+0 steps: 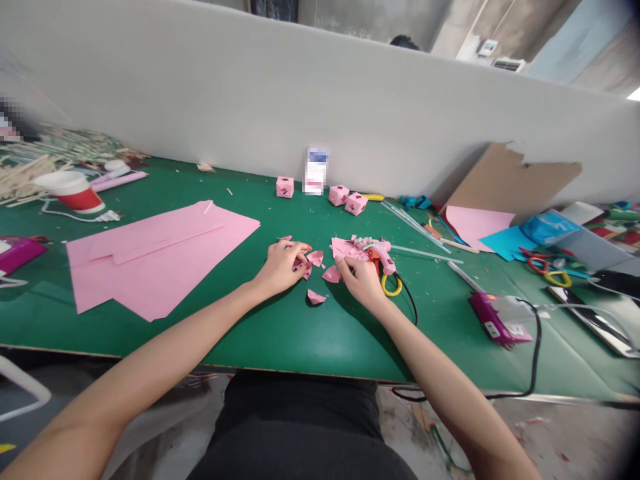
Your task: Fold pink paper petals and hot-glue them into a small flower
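Several small folded pink paper pieces (315, 297) lie on the green table (280, 347) around my hands. My left hand (286, 268) rests over some of them, its fingers curled at a pink piece (307, 271). My right hand (361, 277) has its fingers bent together beside another pink piece (331, 274); whether it grips that piece cannot be made out. Just behind my right hand are a pink glue gun (384, 256) and yellow-handled scissors (391, 285). Three pink paper cubes (285, 187) with cut openings stand farther back.
Large pink sheets (165, 260) cover the left side. A red and white cup (70, 192) stands far left by thin sticks (30, 175). Clear glue sticks (417, 227), a magenta power strip (493, 320) with cables and cardboard (505, 180) are at right. A grey partition (250, 100) closes the back.
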A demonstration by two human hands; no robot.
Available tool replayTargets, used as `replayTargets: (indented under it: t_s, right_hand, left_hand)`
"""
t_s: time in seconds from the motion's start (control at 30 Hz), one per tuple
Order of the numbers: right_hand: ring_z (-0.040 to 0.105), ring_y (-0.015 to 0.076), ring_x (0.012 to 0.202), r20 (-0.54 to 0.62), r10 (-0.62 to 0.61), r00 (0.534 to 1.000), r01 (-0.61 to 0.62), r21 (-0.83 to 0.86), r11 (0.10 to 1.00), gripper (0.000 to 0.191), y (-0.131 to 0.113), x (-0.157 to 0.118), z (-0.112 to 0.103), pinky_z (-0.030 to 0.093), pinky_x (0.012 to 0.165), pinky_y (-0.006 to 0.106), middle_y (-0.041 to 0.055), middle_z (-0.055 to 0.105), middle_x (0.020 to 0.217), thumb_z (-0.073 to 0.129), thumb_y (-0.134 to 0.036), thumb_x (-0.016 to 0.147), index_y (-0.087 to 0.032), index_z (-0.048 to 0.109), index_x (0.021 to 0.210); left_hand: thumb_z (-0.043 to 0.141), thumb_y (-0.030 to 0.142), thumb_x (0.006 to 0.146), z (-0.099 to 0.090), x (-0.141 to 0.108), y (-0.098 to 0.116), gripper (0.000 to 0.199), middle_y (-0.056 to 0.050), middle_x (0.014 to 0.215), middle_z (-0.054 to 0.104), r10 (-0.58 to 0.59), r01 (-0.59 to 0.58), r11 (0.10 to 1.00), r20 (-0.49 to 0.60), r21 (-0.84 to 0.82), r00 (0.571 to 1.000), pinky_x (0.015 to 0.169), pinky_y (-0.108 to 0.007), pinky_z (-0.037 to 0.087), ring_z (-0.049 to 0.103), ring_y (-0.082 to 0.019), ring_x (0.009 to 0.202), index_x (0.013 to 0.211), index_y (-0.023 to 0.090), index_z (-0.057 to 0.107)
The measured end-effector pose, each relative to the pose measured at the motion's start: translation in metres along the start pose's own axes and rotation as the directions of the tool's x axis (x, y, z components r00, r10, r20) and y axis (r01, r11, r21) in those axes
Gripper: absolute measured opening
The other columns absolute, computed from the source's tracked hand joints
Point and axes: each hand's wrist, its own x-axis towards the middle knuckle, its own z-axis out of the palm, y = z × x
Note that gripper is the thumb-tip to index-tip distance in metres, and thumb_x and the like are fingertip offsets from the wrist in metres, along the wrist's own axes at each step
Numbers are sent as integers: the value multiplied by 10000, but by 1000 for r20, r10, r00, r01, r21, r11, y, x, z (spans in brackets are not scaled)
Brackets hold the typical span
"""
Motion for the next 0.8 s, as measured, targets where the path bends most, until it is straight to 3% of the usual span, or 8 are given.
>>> replayTargets:
  t_s: [0.2, 0.4, 0.63, 0.8]
  right_hand:
    - [455, 116, 495, -54, 9, 999, -4, 93, 996, 390, -7, -3, -2, 344, 527, 258, -14, 546, 562, 487, -453, 936, -205, 507, 635]
    - [530, 124, 562, 33, -40, 999, 34, 168, 985, 235, -16, -7, 1, 404, 557, 250, 2, 652, 679, 599, -408, 883, -198, 617, 779]
    - [585, 126, 642, 89, -108, 990, 85, 227, 970, 221, -16, -8, 9, 442, 605, 244, 18, 716, 815, 610, -397, 892, -196, 700, 914]
    - [549, 115, 573, 82, -84, 993, 63, 233, 971, 223, -13, -7, 11, 421, 556, 241, 8, 716, 764, 615, -389, 892, -204, 736, 917]
  left_hand:
    - [659, 205, 805, 0, -1, 5, 306, -21, 855, 765, 54, -56, 998, -64, -22, 996, 1085, -496, 346, 594, -266, 1053, 1105, 246, 613]
    - [629, 212, 843, 1, -7, 19, 278, -15, 884, 738, 64, -69, 997, -114, -38, 991, 1082, -464, 374, 628, -233, 1049, 1116, 233, 575]
    - [633, 140, 818, 2, -10, 25, 298, 11, 821, 709, 89, -95, 995, -141, -41, 986, 1066, -455, 410, 651, -207, 1000, 1099, 214, 566]
    - [642, 165, 833, 2, -11, 28, 292, -10, 892, 726, 61, -70, 995, -134, -66, 989, 966, -390, 497, 653, -206, 1048, 1111, 209, 562]
